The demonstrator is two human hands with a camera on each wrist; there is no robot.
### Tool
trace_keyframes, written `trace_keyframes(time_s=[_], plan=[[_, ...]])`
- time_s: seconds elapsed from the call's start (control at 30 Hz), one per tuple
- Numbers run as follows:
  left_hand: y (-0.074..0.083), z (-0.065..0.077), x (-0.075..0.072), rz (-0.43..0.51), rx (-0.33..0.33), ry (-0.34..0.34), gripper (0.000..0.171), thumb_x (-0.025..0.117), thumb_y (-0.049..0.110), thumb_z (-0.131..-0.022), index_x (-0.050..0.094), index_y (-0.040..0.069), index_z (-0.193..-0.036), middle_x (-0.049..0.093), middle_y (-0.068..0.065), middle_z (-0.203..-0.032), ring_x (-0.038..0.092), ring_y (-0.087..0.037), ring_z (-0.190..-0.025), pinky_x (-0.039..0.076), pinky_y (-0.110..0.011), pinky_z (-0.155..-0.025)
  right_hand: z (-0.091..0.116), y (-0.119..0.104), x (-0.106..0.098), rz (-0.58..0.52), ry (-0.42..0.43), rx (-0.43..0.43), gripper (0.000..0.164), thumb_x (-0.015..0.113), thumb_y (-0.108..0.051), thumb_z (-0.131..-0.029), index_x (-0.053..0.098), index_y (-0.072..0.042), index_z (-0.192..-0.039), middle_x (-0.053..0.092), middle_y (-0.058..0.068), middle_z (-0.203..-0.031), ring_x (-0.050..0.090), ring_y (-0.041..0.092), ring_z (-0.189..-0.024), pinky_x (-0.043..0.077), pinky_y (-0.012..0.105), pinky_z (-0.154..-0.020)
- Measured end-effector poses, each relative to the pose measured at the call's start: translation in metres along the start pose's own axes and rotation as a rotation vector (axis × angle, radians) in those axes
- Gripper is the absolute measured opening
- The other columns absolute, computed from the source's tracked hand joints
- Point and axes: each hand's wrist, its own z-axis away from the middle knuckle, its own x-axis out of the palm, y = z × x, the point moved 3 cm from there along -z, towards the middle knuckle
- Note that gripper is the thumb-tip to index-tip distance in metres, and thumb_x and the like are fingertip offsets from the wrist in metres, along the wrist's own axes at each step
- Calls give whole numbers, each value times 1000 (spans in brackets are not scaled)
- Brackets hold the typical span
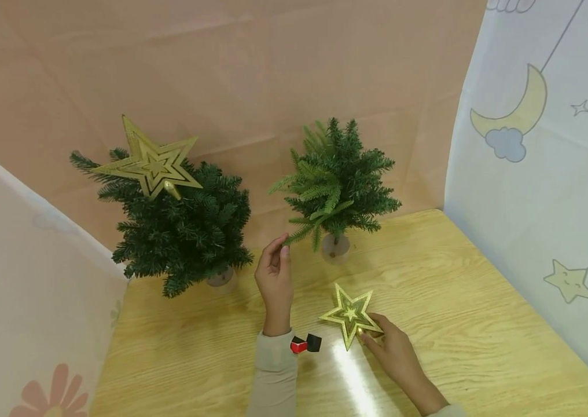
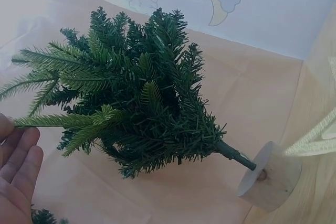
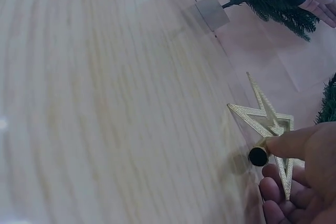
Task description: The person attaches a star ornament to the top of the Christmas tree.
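My left hand (image 1: 275,284) reaches up to the small artificial Christmas tree (image 1: 353,174) and pinches the tip of a light green pine sprig (image 2: 58,121) on its left side between thumb and fingers. The tree stands on a round wooden base (image 2: 270,177). Lower down, my right hand (image 1: 395,350) grips a gold star tree topper (image 1: 348,313) by one of its lower points, over the table. In the right wrist view the thumb lies against the star's short round socket (image 3: 258,156), whose dark opening faces the camera.
At the left, a second dark green tree (image 1: 184,226) carries a larger gold star (image 1: 153,165) on its top and leans left. The wooden table (image 1: 455,324) is bounded by a peach cloth backdrop (image 1: 242,75) and a printed white side panel (image 1: 528,191).
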Motion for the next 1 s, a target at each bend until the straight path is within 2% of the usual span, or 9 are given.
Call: trace_keyframes(time_s=[0.1, 0.2, 0.33, 0.47, 0.7, 0.87, 1.0], plan=[[11, -1, 2, -10, 8, -7, 24, 54, -6, -97, 61, -9, -120, 62, -25, -121, 63, -19, -107, 52, -24, -87, 0, 1, 1, -19, 3, 10, 54, 75, -18, -87, 52, 1, -132, 66, 23, -113, 68, 21, -82, 59, 32, -67], [20, -2, 3, -20, 13, -8, 23, 54, -6, -97, 61, -10, -118, 63, -25, -120, 63, -19, -107, 52, -25, -88, 1, 4, 2, -36, 14, 21, 52, 76, -16, -85, 53, 0, -130, 68, 16, -107, 67, 21, -86, 58, 34, -72], [21, -2, 2, -25, 12, -5, 23, 55, -6, -96, 62, -9, -118, 63, -23, -119, 63, -20, -107, 53, -25, -88, 3, 9, 3, -62, 39, 50, 42, 77, -15, -85, 56, -2, -120, 68, 4, -96, 64, 17, -86, 57, 31, -73], [22, -1, 1, -25, 5, -3, 22, 55, -5, -96, 62, -9, -117, 63, -26, -118, 63, -24, -106, 53, -24, -87, 6, 14, 3, -90, 73, 77, 31, 76, -17, -87, 60, -2, -109, 67, 2, -92, 63, 15, -83, 55, 26, -67], [23, 1, 1, -24, -7, -7, 23, 55, -5, -97, 61, -11, -117, 61, -29, -119, 62, -22, -109, 52, -25, -89, 5, 17, 2, -127, 113, 21, 22, 75, -15, -88, 63, -4, -102, 67, -1, -87, 63, 12, -78, 55, 21, -66], [24, -1, 2, -16, 0, -9, 22, 55, -5, -97, 62, -11, -117, 63, -25, -119, 63, -24, -108, 52, -27, -90, 3, 18, 1, -130, 137, -31, 16, 72, -14, -90, 63, -8, -100, 69, -6, -86, 65, 8, -78, 55, 21, -69], [24, -2, 2, -4, -4, -5, 22, 55, -5, -96, 62, -10, -117, 64, -22, -119, 63, -25, -109, 52, -29, -91, 2, 18, 1, -144, 144, -38, 14, 71, -17, -91, 63, -10, -100, 70, -7, -86, 66, 9, -79, 55, 22, -71]])
